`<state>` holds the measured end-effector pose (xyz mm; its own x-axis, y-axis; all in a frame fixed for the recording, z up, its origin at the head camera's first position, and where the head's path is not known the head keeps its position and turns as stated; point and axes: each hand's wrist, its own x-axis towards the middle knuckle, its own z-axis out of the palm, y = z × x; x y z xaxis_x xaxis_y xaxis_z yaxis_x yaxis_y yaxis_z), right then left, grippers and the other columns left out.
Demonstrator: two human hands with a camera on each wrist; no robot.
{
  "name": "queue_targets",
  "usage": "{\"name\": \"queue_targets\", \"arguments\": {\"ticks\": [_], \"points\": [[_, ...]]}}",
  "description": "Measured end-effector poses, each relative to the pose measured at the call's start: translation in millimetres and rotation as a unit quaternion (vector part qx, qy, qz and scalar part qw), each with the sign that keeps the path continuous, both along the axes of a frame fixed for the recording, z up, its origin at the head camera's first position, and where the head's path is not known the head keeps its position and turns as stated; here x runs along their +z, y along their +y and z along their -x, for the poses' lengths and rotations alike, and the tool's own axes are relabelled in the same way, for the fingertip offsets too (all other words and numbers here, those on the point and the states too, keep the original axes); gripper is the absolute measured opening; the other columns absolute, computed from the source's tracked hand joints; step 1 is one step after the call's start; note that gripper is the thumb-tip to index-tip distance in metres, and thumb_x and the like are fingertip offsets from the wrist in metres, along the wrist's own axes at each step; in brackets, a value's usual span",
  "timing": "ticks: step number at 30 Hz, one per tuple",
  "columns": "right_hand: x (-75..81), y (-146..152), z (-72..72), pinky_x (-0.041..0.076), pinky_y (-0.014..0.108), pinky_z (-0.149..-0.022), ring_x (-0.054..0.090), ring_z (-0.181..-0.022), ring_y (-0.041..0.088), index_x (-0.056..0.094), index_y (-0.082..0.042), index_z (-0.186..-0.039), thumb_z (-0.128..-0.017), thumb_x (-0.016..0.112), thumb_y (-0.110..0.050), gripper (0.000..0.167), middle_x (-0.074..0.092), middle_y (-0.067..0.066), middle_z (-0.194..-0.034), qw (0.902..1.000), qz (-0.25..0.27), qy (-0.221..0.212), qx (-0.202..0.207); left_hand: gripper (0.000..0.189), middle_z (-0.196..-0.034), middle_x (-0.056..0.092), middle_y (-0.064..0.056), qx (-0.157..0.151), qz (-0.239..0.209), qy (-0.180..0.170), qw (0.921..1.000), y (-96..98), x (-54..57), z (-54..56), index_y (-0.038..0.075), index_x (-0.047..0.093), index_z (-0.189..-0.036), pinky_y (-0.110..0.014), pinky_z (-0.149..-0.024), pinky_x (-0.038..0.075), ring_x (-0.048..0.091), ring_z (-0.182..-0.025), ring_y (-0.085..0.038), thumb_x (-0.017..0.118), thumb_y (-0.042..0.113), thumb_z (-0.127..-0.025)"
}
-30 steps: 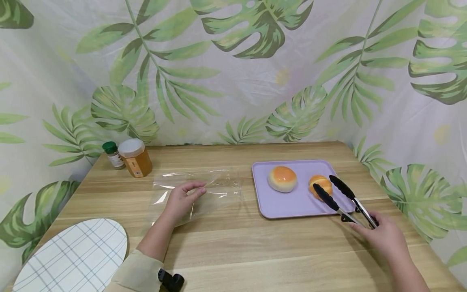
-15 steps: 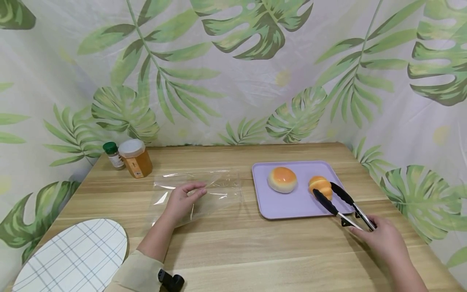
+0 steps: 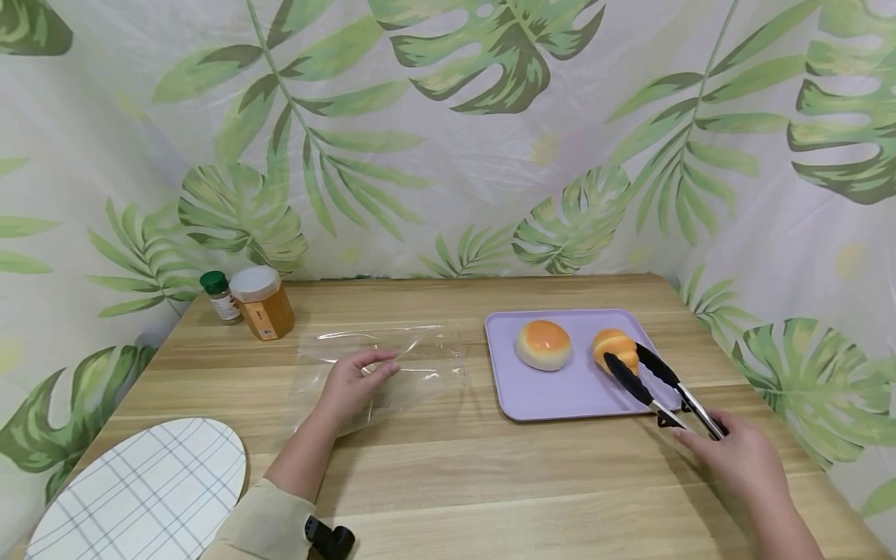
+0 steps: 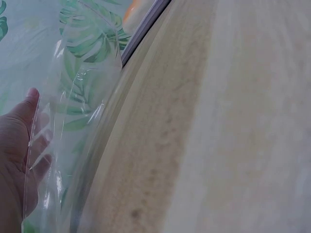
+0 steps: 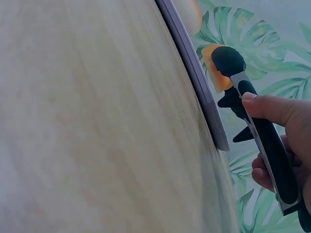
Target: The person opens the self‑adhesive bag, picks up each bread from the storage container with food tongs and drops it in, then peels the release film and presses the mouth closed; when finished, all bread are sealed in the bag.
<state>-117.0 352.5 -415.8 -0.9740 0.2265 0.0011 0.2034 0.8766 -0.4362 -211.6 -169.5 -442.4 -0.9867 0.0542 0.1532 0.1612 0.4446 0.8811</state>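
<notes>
Backdrop: pale leaf-print cloth (image 3: 476, 155) behind and to both sides of a wood-grain table (image 3: 504, 482); the purple tray (image 3: 553, 400) serves as landmark. My right hand (image 3: 745, 451), just off the tray's near right corner, grips a pair of black-and-steel tongs (image 3: 631, 381), thumb along one arm, fingers curled beneath. The tongs reach over the tray's edge, their tips parted around the striped roll (image 3: 614, 341) in its right half; can't tell if it is lifted off the tray. My left hand (image 3: 350, 390), left of the tray, has loosely bent fingers, thumb slightly apart. It is at the transparent bag (image 3: 427, 385), fingers seen through film in the wrist view; can't tell whether I grip it. Smooth bun (image 3: 544, 344): tray's left half. Farther out, well left of the tray: amber jar (image 3: 271, 313), green-capped bottle (image 3: 224, 303) just beside it. Plaid oval (image 3: 154, 490): left of the tray, nearer me.
</notes>
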Motion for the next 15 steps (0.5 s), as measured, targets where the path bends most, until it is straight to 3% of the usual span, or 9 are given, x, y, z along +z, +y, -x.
{"name": "queue_targets", "arguments": {"ticks": [8, 15], "points": [[13.3, -24.0, 10.8, 0.048, 0.049, -0.078, 0.060, -0.103, 0.044, 0.058, 0.005, -0.128, -0.081, 0.075, -0.052, 0.075, 0.061, 0.033, -0.120, 0.9985, 0.019, 0.037, 0.034, 0.029, -0.120, 0.070, -0.014, -0.001, 0.015, 0.011, 0.9998, -0.2, -0.1, -0.3, 0.006, 0.072, -0.115, -0.050, -0.107, 0.046, 0.058, -0.125, -0.033, 0.072, 0.022, -0.090], [27.7, -55.2, 30.2, 0.049, 0.040, -0.079, 0.061, -0.103, 0.036, 0.063, 0.002, -0.125, -0.078, 0.080, -0.047, 0.070, 0.065, 0.026, -0.119, 0.9923, 0.041, 0.051, 0.105, 0.028, -0.118, 0.072, -0.012, -0.005, 0.027, 0.028, 0.9992, 2.2, 0.2, -2.3, 0.006, 0.073, -0.113, -0.051, -0.105, 0.047, 0.058, -0.125, -0.033, 0.073, 0.019, -0.088]]}}
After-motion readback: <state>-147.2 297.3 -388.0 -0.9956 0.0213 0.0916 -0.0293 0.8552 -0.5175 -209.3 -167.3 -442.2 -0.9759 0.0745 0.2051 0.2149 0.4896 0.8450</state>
